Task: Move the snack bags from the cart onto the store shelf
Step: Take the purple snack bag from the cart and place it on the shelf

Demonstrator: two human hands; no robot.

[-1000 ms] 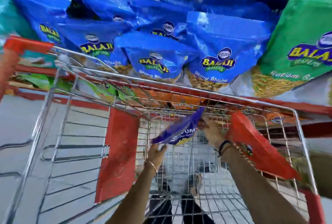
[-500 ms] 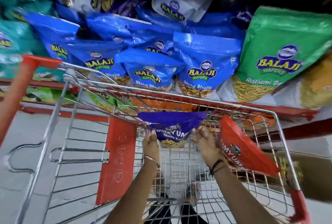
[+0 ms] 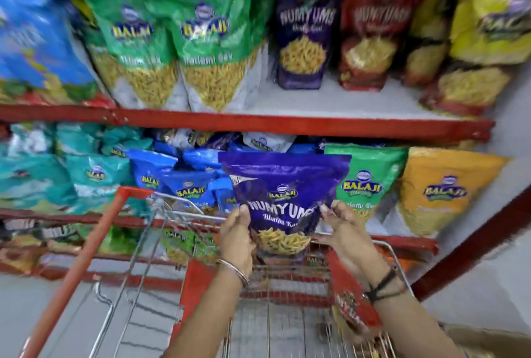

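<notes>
From the head camera, a purple Numyums bag (image 3: 284,199) is held upright above the front of the shopping cart (image 3: 184,214), in front of the middle shelf's blue and green Balaji packets; the left hand (image 3: 237,238) presses on the bag's lower left edge and the right hand (image 3: 346,231) on its lower right edge, fingers (image 3: 244,214) of each closed against the sides of the pouch, so it is clamped between the two hands rather than pinched from the top; the frame is smeared by motion, so how far each thumb wraps behind the film cannot be told.

The bag looks light for its bulk, puffed with air, its glossy film soft and probably slippery; the sticks showing in the clear window (image 3: 283,241) are likely brittle, so a hard squeeze could crush them; the safer hold seems to be the side seams or the flat sealed top.

On the upper shelf (image 3: 287,123) a matching purple Numyums bag (image 3: 304,36) stands beside a red Numyums bag (image 3: 370,38), with bare shelf in front of them; that seems the natural slot; another red bag (image 3: 349,297) lies against the cart's right wall.
</notes>
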